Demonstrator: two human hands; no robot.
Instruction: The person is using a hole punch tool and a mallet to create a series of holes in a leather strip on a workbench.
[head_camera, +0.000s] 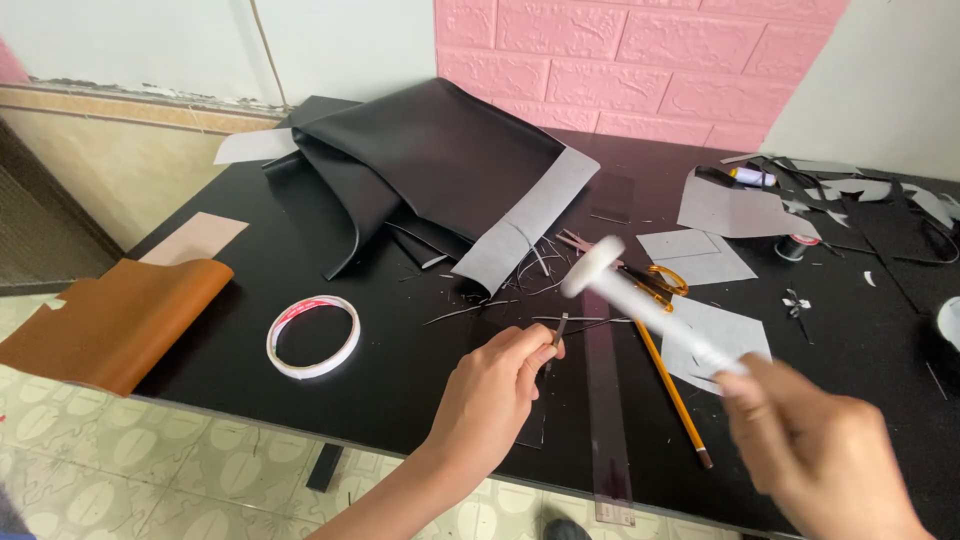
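Observation:
My left hand (492, 390) pinches a thin dark metal punch (561, 331) upright against the black tabletop (400, 360), near a small dark leather piece. My right hand (815, 450) grips the handle of a white mallet (640, 300), which is blurred and raised with its head above and to the right of the punch. A clear plastic ruler (606, 410) lies just right of my left hand. A yellow pencil (672, 390) lies under the mallet's handle.
A folded black leather sheet (430, 160) with grey backing lies at the back. A roll of tape (313, 337) sits at the left, and brown leather (110, 320) hangs over the left edge. Orange-handled scissors (655, 280), grey paper patterns (735, 210), thread spools and scraps lie at the right.

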